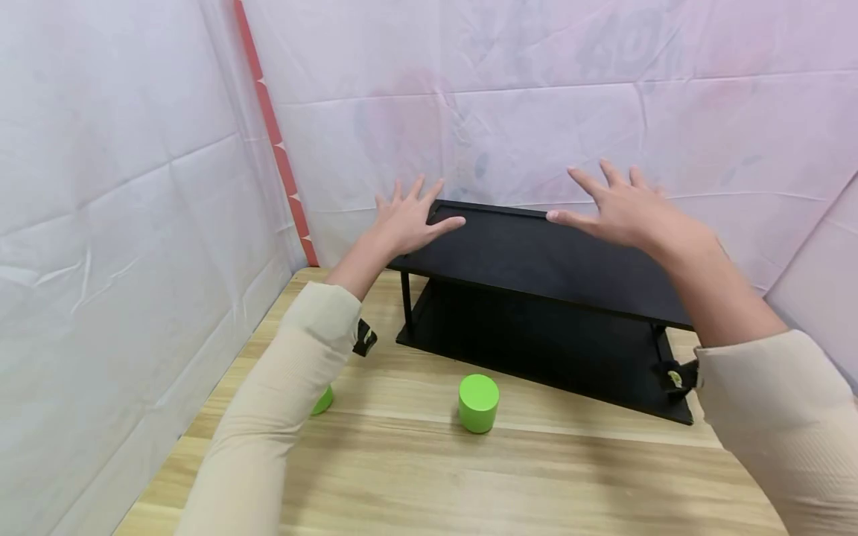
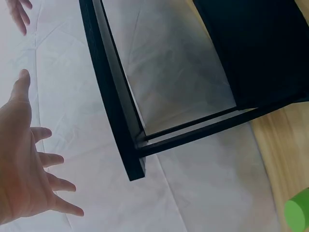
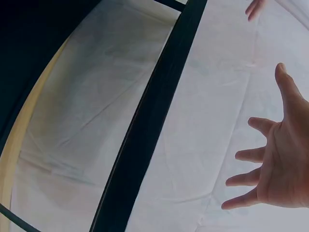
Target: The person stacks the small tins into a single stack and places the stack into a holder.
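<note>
Both hands are raised over a black two-tier shelf [image 1: 536, 253], fingers spread and holding nothing. My left hand [image 1: 405, 223] is near the shelf's left end, palm away from the head camera. Over the right part of the upper board is my right hand [image 1: 633, 212], its thumb stretched inward. In each wrist view the left hand [image 2: 24, 164] and right hand [image 3: 285, 159] appear apart from the shelf edge. A green cylinder [image 1: 479, 403] stands upright on the wooden table in front of the shelf. Another green object [image 1: 323, 402] is partly hidden by the left sleeve.
The lower board [image 1: 509, 342] sits low over the wooden table [image 1: 536, 484], joined to the upper one by thin posts. White sheeting [image 1: 134, 186] hangs at the left and behind, with a red strip [image 1: 275, 134] near the corner. Black wrist straps show beside both sleeves.
</note>
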The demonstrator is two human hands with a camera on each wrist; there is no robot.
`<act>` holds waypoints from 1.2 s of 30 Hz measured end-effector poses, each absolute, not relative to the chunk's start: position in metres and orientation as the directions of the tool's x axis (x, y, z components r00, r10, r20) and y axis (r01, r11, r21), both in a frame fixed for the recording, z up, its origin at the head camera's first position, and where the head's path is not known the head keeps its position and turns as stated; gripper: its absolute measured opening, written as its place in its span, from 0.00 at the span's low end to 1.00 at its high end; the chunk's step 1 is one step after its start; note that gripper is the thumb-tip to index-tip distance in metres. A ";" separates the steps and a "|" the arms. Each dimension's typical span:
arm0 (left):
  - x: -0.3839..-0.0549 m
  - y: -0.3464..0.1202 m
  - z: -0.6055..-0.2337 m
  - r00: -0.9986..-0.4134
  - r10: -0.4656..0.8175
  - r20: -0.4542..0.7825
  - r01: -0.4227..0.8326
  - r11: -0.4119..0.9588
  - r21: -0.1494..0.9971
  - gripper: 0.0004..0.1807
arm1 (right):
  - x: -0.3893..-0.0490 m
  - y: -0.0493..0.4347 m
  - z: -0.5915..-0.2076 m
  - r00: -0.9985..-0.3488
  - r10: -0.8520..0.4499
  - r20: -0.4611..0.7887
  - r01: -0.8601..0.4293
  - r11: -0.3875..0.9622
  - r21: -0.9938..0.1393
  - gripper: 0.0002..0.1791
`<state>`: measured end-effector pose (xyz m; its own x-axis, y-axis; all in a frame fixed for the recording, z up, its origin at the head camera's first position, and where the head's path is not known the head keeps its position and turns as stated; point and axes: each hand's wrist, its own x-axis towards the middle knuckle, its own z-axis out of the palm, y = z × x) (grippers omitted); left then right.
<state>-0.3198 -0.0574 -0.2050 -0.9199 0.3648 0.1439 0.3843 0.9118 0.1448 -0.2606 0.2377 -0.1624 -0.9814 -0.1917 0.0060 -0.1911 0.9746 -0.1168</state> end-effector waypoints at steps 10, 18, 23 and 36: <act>-0.311 -0.065 -0.218 -0.900 0.394 0.188 0.423 0.894 0.149 0.47 | -0.236 0.262 -0.183 -0.981 -0.191 0.035 -0.194 0.974 -0.115 0.50; -0.307 -0.072 -0.240 -0.895 0.410 0.178 0.436 0.887 0.149 0.48 | -0.216 0.279 -0.202 -0.981 -0.179 0.071 -0.184 0.981 -0.067 0.49; -0.304 -0.074 -0.250 -0.887 0.422 0.188 0.449 0.884 0.131 0.47 | -0.201 0.291 -0.213 -0.980 -0.166 0.114 -0.173 0.983 -0.055 0.48; -0.302 -0.079 -0.268 -0.866 0.475 0.160 0.494 0.862 0.116 0.46 | -0.171 0.321 -0.242 -0.986 -0.117 0.118 -0.120 0.993 -0.018 0.48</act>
